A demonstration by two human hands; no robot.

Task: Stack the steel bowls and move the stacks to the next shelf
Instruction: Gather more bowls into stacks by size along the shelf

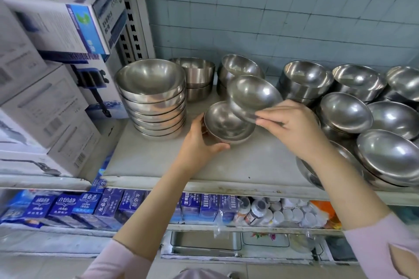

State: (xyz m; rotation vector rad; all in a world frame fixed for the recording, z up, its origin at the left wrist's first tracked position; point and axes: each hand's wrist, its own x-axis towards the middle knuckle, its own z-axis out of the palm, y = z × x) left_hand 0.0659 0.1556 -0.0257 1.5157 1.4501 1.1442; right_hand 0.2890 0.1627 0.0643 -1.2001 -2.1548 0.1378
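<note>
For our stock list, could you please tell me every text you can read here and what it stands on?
"水必清": blue carton.
"菌必杀": left carton, beside it.
"PUMP", upside down, after a partly legible word: pump box.
Other print on the boxes, cartons and bottles: too blurred to read.

Pale blue tiled wall (272, 7) at the back, white metal shelf (226, 165) in front, slotted post (133, 18) on its left, daylight-ish.
</note>
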